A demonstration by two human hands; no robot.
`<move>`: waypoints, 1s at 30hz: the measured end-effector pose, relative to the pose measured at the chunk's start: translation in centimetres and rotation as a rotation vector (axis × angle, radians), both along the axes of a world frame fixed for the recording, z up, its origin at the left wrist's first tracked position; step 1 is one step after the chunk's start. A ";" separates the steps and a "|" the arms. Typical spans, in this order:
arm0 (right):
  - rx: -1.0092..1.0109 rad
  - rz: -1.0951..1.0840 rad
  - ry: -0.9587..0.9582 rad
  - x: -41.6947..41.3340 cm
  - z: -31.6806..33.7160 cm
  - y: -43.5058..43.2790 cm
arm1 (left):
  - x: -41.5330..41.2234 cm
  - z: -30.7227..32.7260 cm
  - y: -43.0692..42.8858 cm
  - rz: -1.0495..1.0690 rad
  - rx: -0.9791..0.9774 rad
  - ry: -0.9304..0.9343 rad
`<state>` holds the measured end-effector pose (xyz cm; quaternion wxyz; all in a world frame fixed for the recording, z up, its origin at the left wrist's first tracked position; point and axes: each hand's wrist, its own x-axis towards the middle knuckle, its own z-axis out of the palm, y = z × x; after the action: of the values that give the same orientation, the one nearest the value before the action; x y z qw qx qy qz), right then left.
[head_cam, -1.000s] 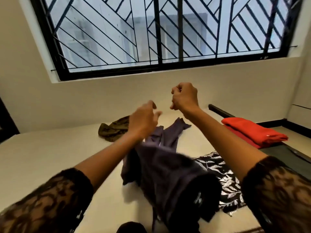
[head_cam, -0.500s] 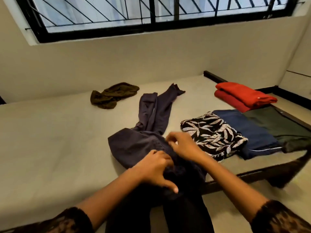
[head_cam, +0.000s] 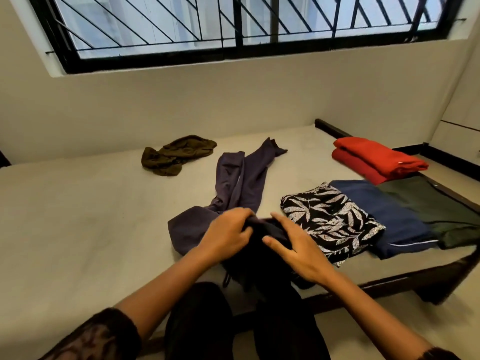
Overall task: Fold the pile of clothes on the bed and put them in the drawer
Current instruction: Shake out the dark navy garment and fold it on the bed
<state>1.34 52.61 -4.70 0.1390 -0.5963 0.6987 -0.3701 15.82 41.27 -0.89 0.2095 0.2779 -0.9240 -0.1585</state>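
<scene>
Trousers: my purple trousers (head_cam: 239,183) lie on the bed (head_cam: 78,216), legs stretched away from me, waist bunched near the edge.
Handling: soft, light and limp, I judge; best taken at the waistband corners.
Left hand (head_cam: 226,237): fingers curled, gripping the bunched waist.
Right hand (head_cam: 298,245): fingers spread, pressing the cloth alongside.

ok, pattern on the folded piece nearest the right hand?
Folded garment: white leaf print on black. Head view shows it.

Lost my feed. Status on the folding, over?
Left hand grips purple garment; right hand rests open on it. Garment not yet folded. Nothing blocking.
</scene>
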 end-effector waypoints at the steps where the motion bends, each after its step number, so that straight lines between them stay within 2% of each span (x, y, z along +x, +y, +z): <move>1: -0.031 -0.022 0.068 -0.1 0.7 -0.4 | -0.5 1.5 -0.5 0.017 0.027 0.053; 3: -0.075 -0.105 0.099 -0.6 1.6 -1.7 | -1.2 4.6 -1.3 0.052 0.040 0.143; 6: -0.142 -0.323 -0.045 -2.0 2.8 -3.8 | -1.7 8.7 -2.5 0.140 0.071 0.290; 8: -0.170 -0.385 -0.117 -2.5 4.6 -4.7 | -1.5 10.7 -3.1 0.201 0.100 0.351; 11: -0.240 -0.384 -0.142 -2.3 9.7 -6.0 | -1.4 12.1 -3.7 0.211 -0.054 0.226; 14: -0.331 -0.311 0.005 -0.5 16.0 -8.0 | -2.1 13.3 -2.9 0.143 -0.087 0.162; 18: -0.405 -0.306 0.154 1.4 21.7 -9.2 | -1.9 17.0 -3.1 0.286 -0.303 0.051; 20: -0.441 -0.332 0.242 0.8 22.3 -9.1 | -0.5 19.7 -4.3 0.360 -0.356 0.092; 23: -0.378 -0.327 0.575 -0.6 20.0 -8.8 | 1.3 23.1 -5.7 0.400 -0.374 0.208; 24: -0.352 -0.322 0.607 -0.9 18.9 -8.6 | 1.8 23.7 -5.9 0.419 -0.395 0.234; 26: -0.330 -0.316 0.510 -1.4 18.0 -8.3 | 2.9 24.4 -6.2 0.476 -0.461 0.230; 28: -0.312 -0.367 0.493 -2.1 19.0 -8.0 | 4.2 24.3 -6.6 0.516 -0.641 0.128; 30: -0.222 -0.412 0.604 -3.3 20.8 -7.5 | 5.8 23.9 -7.1 0.543 -0.798 -0.011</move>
<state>-1.98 45.16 16.08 -0.2157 -0.5370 0.7691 -0.2711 21.64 34.12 22.98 0.3288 0.4080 -0.8077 0.2703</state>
